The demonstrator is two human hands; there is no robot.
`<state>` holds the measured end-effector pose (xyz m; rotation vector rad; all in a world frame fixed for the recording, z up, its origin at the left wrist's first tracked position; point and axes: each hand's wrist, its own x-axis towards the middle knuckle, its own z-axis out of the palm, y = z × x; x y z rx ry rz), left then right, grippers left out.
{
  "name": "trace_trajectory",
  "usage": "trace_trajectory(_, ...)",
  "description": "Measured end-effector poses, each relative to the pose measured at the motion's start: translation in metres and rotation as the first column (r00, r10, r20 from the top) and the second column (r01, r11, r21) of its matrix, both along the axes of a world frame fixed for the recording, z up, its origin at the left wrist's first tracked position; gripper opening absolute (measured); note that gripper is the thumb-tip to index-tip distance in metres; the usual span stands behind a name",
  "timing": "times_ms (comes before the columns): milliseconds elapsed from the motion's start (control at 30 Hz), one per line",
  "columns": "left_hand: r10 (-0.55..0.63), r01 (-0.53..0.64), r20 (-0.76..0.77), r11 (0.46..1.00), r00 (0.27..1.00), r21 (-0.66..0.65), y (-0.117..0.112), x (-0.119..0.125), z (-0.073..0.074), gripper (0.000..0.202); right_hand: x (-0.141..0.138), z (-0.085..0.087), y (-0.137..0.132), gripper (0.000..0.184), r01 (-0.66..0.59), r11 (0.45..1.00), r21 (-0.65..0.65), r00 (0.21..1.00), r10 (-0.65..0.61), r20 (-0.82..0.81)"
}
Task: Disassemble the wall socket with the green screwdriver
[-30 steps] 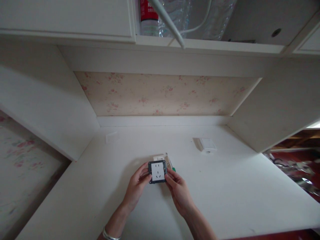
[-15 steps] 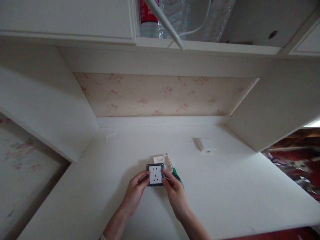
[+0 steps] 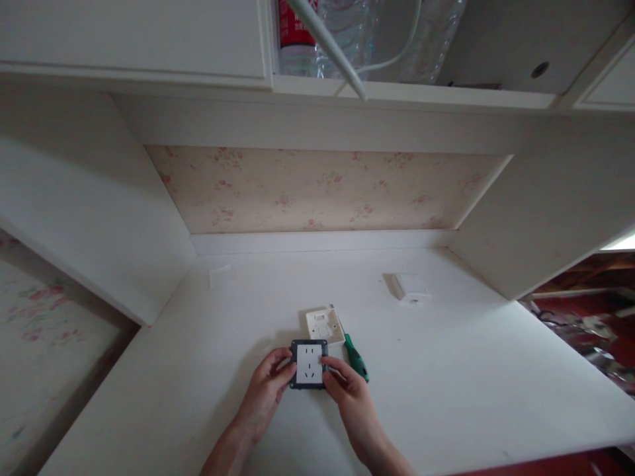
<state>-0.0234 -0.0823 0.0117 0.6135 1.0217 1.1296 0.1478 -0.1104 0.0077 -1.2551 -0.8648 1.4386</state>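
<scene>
Through the head camera I have the socket (image 3: 309,364), a white face in a dark square frame, pinched between both hands. My left hand (image 3: 265,390) has its thumb and fingers drawn in on the frame's left side; my right hand (image 3: 353,400) has the right side between thumb and fingertips. Each grip is narrowed to about the thickness of the frame, with no gap that I can see. The slots face up towards me, the two-pin pair above the three-pin set.

I have the socket over the middle of the desk (image 3: 466,377), well in from its back edge and between its left and right edges; I cannot tell whether its underside touches the desk. Just beyond it, on the side towards the back edge, lies a shallow white box (image 3: 325,325), hollow side up, its near edge partly hidden by the socket. A screwdriver (image 3: 357,360) lies aslant along the box's right side, green handle towards me, near my right fingers but apart from them.

Towards the desk's back right corner I see a white block (image 3: 411,287), and near the back left corner a small clear piece of plastic (image 3: 221,276). On the shelf above stands a bottle (image 3: 297,30) with a red label.
</scene>
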Motion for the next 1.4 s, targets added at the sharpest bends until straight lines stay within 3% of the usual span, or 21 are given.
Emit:
trace_trajectory(300,0.039,-0.04,-0.043,0.999,0.998,-0.018,0.001,0.002,-0.006,0.035,0.001,-0.001,-0.006,0.037,0.042,0.999,-0.028,0.999,-0.041,0.01)
trace_trajectory(433,-0.024,0.023,-0.03,0.999,0.999,-0.03,0.002,0.0,-0.008,0.031,0.002,0.002,-0.003,0.034,0.042,0.999,-0.026,0.999,-0.042,0.001)
trace_trajectory(667,0.022,-0.022,-0.015,1.0,1.0,-0.016,0.003,-0.003,-0.007,0.03,0.002,0.002,0.001,0.033,0.005,1.0,-0.012,1.0,-0.005,0.005)
trace_trajectory(833,-0.019,0.019,-0.017,1.0,1.0,0.013,0.005,-0.004,-0.004,0.029,0.001,0.005,0.007,0.032,-0.02,1.0,0.002,1.0,0.019,0.016)
trace_trajectory(1133,0.012,-0.014,0.103,1.0,0.995,0.015,0.007,-0.005,0.0,0.034,0.002,0.009,0.02,0.036,-0.015,1.0,-0.01,0.992,0.014,-0.124)
trace_trajectory(1267,0.024,-0.027,0.076,0.999,0.997,0.036,0.005,-0.005,0.002,0.038,0.003,0.008,0.02,0.037,-0.013,1.0,0.006,0.995,0.013,-0.098)
trace_trajectory(1400,0.033,-0.038,0.169,0.999,0.985,0.028,0.006,-0.004,0.002,0.03,0.003,0.01,0.018,0.035,-0.021,1.0,0.014,0.994,0.023,-0.107)
